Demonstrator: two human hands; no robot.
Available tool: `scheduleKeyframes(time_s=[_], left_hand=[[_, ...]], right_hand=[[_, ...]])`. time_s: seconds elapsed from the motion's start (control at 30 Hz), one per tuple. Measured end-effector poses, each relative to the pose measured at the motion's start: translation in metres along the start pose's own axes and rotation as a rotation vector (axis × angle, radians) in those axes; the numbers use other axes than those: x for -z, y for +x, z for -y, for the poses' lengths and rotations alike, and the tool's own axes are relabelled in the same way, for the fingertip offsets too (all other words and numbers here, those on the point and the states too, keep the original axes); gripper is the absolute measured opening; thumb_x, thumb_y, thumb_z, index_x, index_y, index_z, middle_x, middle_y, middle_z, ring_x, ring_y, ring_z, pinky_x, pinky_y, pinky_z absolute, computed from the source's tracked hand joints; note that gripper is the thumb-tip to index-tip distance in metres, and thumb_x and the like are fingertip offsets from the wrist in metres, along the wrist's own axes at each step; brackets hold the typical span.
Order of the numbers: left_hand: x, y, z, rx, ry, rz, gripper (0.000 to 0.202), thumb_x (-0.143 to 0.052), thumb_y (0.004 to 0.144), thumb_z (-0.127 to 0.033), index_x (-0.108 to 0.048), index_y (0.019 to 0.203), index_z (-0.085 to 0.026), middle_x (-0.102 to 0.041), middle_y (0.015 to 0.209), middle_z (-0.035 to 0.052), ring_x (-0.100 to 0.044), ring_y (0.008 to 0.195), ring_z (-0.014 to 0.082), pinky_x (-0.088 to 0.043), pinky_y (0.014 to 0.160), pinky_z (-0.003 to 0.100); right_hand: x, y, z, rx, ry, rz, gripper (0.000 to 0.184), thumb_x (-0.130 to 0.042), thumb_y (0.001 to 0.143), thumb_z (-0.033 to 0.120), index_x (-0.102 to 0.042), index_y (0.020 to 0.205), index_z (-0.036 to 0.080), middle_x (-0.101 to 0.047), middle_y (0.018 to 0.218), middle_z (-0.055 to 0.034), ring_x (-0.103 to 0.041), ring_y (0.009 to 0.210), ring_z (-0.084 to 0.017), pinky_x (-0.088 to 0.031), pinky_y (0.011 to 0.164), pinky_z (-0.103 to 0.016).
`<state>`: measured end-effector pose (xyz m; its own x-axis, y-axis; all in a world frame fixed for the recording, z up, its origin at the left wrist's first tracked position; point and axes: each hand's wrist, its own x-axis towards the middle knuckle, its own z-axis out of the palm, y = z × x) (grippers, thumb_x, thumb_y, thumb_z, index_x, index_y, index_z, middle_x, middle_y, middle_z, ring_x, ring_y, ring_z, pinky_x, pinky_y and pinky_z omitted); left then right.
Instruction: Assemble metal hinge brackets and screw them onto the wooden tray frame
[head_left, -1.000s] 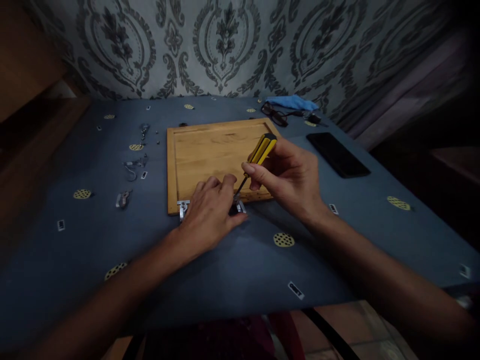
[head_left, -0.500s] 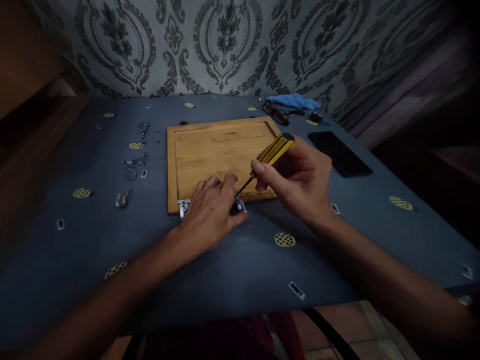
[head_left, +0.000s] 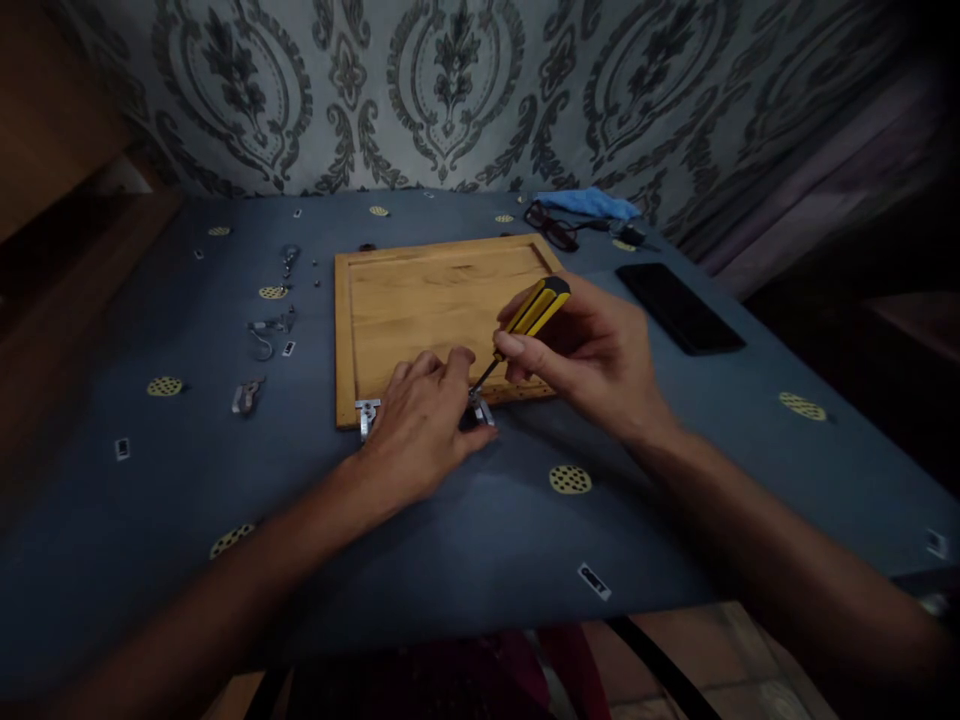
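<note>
A framed wooden panel lies flat on the table. My left hand is over its near edge, fingers bent onto the wood and thumb at the front of a metal hinge, pinning it there. Its fingers partly cover the hinge. A second metal hinge sticks out at the near left corner, beside the same hand. My right hand grips a yellow and black screwdriver between thumb and fingers. The tool is tilted, and its tip meets the right-hand hinge; the screw itself is too small to make out.
Left of the panel lie a loose hinge, more metal pieces and small screws on the blue patterned tablecloth. A black phone is at the right. Behind are glasses and a blue cloth.
The screwdriver's handle has swung left and stands a little steeper, my right hand shifting left with it. The tip stays at the hinge. My left hand and the panel have hardly moved.
</note>
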<state>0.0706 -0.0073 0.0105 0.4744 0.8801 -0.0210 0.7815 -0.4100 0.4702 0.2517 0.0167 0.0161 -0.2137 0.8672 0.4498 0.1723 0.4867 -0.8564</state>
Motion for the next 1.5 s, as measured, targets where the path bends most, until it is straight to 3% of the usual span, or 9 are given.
scheduleKeyframes(time_s=[0.13, 0.4, 0.67, 0.97, 1.13, 1.5], left_hand=[[-0.002, -0.001, 0.001, -0.011, -0.022, -0.02, 0.044, -0.082, 0.087, -0.028, -0.049, 0.116, -0.022, -0.07, 0.114, 0.009, -0.062, 0.116, 0.0322, -0.05, 0.101, 0.048], [0.0, -0.001, 0.0, -0.003, -0.013, 0.008, 0.044, -0.081, 0.089, -0.026, -0.049, 0.117, -0.021, -0.07, 0.117, 0.0104, -0.062, 0.114, 0.0315, -0.05, 0.102, 0.049], [0.001, 0.0, -0.001, 0.013, -0.017, 0.011, 0.043, -0.082, 0.088, -0.026, -0.049, 0.115, -0.021, -0.07, 0.118, 0.0108, -0.062, 0.115, 0.0321, -0.05, 0.102, 0.049], [-0.001, 0.0, 0.0, 0.012, 0.0, 0.014, 0.047, -0.082, 0.09, -0.029, -0.05, 0.122, -0.02, -0.07, 0.12, 0.0107, -0.061, 0.118, 0.0325, -0.049, 0.103, 0.049], [-0.002, -0.001, 0.0, 0.001, -0.01, 0.012, 0.049, -0.082, 0.089, -0.029, -0.05, 0.125, -0.018, -0.07, 0.121, 0.0113, -0.06, 0.118, 0.0326, -0.049, 0.103, 0.048], [-0.001, -0.001, 0.0, 0.011, -0.016, 0.016, 0.047, -0.082, 0.089, -0.029, -0.052, 0.123, -0.018, -0.069, 0.118, 0.0112, -0.06, 0.117, 0.0328, -0.049, 0.103, 0.048]], right_hand=[[0.008, 0.004, 0.008, -0.03, 0.06, 0.143, 0.03, -0.084, 0.087, 0.051, -0.078, 0.096, 0.023, -0.074, 0.081, 0.0011, -0.064, 0.054, -0.01, -0.057, 0.052, -0.025], [0.005, 0.003, 0.0, 0.007, 0.026, -0.013, 0.028, -0.093, 0.077, 0.045, -0.077, 0.084, 0.023, -0.07, 0.071, 0.0039, -0.059, 0.044, -0.009, -0.05, 0.04, -0.023], [-0.004, 0.001, -0.002, 0.068, -0.001, -0.098, 0.029, -0.094, 0.077, 0.038, -0.069, 0.075, 0.024, -0.06, 0.071, 0.0042, -0.058, 0.05, -0.01, -0.049, 0.04, -0.025], [-0.006, -0.005, -0.002, 0.064, -0.088, -0.171, 0.042, -0.092, 0.076, 0.051, -0.062, 0.069, 0.023, -0.059, 0.068, 0.0039, -0.058, 0.051, -0.01, -0.051, 0.044, -0.026], [-0.01, -0.006, 0.004, 0.16, -0.066, -0.312, 0.03, -0.088, 0.082, 0.048, -0.069, 0.079, 0.025, -0.062, 0.074, 0.0033, -0.058, 0.052, -0.01, -0.051, 0.043, -0.025], [-0.008, -0.007, -0.001, 0.083, -0.087, -0.213, 0.036, -0.09, 0.08, 0.051, -0.064, 0.073, 0.026, -0.057, 0.07, 0.0035, -0.057, 0.05, -0.011, -0.048, 0.047, -0.03]])
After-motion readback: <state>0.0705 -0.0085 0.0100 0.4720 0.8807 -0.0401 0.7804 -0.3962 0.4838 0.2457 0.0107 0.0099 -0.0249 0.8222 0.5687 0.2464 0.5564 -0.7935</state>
